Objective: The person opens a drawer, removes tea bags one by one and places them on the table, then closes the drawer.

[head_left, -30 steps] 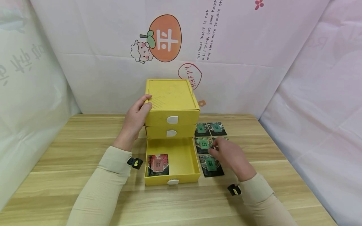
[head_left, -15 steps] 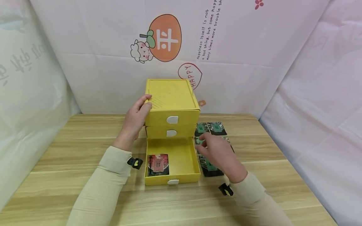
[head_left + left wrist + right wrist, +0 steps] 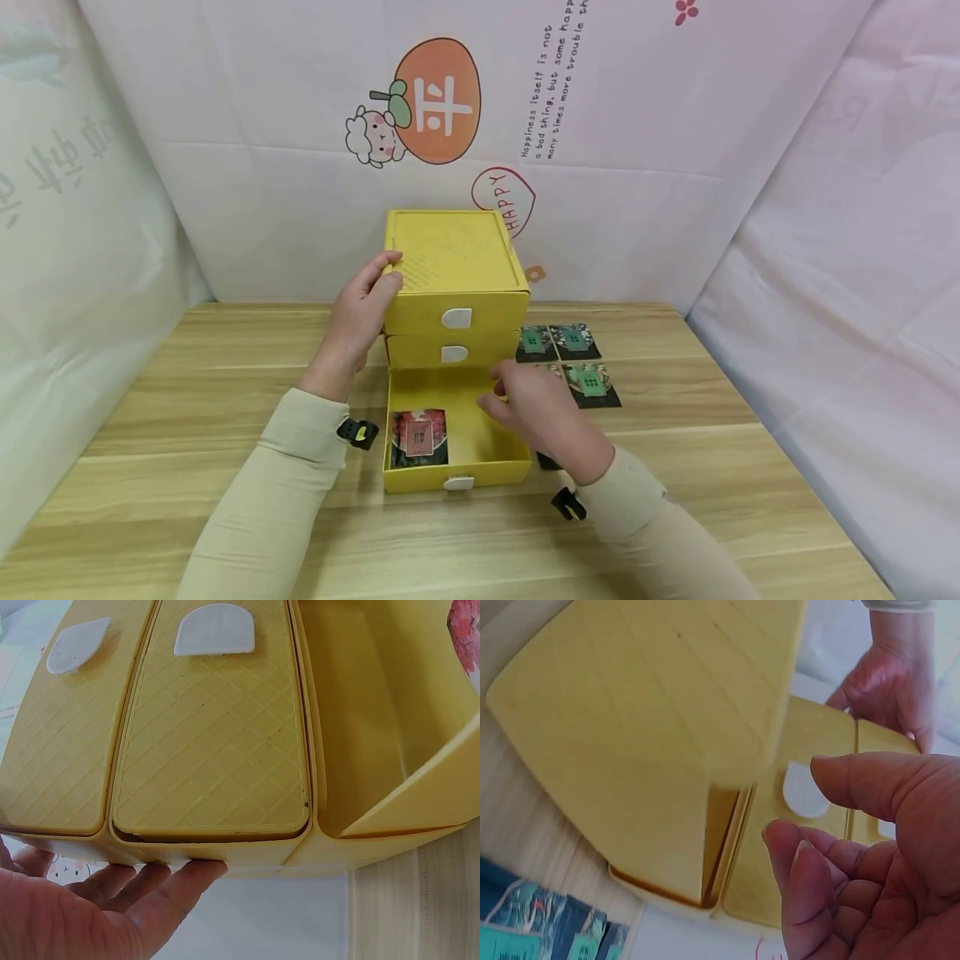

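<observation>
In the head view a yellow three-drawer cabinet (image 3: pixel 457 250) stands with its bottom drawer (image 3: pixel 495 475) pulled out. My left hand (image 3: pixel 356 317) rests on its upper left edge; the left wrist view has the extended fingers (image 3: pixel 180 889) lying against the side wall. Over the right part of the drawer hovers my right hand (image 3: pixel 536 408). Its thumb and fingers are bent and apart, with nothing between them in the right wrist view. A red-and-black packet (image 3: pixel 420 437) lies at the drawer's front left.
Several green-and-black packets (image 3: pixel 591 385) lie on the wooden table right of the cabinet, some partly covered by my right hand and forearm. White tabs (image 3: pixel 454 354) stick out from the drawer fronts. A printed white cloth (image 3: pixel 300 208) hangs behind.
My right hand has moved left, from above the green packets to above the pulled-out drawer. The left hand, cabinet and red packet look unchanged.
</observation>
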A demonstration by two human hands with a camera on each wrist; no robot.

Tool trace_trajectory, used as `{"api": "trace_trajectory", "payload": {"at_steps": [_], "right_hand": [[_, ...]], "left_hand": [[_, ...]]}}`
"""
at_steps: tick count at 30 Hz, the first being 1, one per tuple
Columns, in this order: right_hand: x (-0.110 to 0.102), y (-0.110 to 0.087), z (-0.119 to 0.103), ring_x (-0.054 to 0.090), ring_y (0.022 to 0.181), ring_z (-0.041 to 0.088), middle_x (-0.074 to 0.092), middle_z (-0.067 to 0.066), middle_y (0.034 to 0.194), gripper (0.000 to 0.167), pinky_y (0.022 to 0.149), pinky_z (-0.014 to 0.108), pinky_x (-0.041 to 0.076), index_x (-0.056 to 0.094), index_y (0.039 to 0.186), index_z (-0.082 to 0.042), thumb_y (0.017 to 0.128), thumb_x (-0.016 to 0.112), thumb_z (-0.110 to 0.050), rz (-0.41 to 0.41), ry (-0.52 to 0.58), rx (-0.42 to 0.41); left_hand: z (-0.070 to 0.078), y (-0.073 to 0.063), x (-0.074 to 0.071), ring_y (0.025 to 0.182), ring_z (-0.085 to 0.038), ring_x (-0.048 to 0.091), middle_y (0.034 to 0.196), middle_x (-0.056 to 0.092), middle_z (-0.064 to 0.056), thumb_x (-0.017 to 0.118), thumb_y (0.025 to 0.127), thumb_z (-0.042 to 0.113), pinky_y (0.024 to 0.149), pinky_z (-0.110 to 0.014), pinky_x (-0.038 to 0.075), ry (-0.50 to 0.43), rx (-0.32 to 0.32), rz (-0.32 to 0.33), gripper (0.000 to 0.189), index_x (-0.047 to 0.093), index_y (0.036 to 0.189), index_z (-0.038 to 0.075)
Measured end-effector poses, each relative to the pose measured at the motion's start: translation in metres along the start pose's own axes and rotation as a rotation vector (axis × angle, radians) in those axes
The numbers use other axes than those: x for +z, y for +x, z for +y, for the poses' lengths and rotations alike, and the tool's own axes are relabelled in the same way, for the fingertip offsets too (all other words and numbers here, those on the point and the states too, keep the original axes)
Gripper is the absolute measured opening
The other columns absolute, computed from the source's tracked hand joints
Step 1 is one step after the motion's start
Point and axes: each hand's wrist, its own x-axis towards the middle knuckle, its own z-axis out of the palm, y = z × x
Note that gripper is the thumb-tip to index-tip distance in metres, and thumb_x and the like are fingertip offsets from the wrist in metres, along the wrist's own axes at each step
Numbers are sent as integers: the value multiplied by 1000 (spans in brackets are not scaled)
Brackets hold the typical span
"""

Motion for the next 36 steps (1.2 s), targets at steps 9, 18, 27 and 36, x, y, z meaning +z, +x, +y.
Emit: {"api": "trace_trajectory", "payload": {"at_steps": [9,18,27,36], "right_hand": [[10,4,-12,72,94,21,76,8,109,44,84,41,59,67,131,-2,100,70,-33,-61,10,-45],[19,8,-20,71,103,24,75,10,117,49,89,43,58,64,137,-2,101,68,-35,-179,71,-50],[29,10,-23,70,110,26,72,14,124,57,94,44,57,58,143,0,100,70,-36,-261,133,-56],[35,13,-24,70,108,28,72,16,122,63,95,45,56,55,145,3,98,71,-37,-298,162,-31]], "left_hand": [[0,0,0,57,-14,30,156,46,7,47,107,48,58,-31,34,-2,-2,2,49,51,154,35],[0,-1,0,61,-13,33,158,45,8,46,107,49,60,-32,35,2,0,-1,49,50,154,36],[-1,-1,0,53,-11,29,154,48,5,47,107,47,52,-28,32,-15,5,1,48,51,154,35],[0,-1,0,54,-13,28,156,46,6,46,107,48,54,-30,32,-5,2,-1,48,51,154,36]]}}
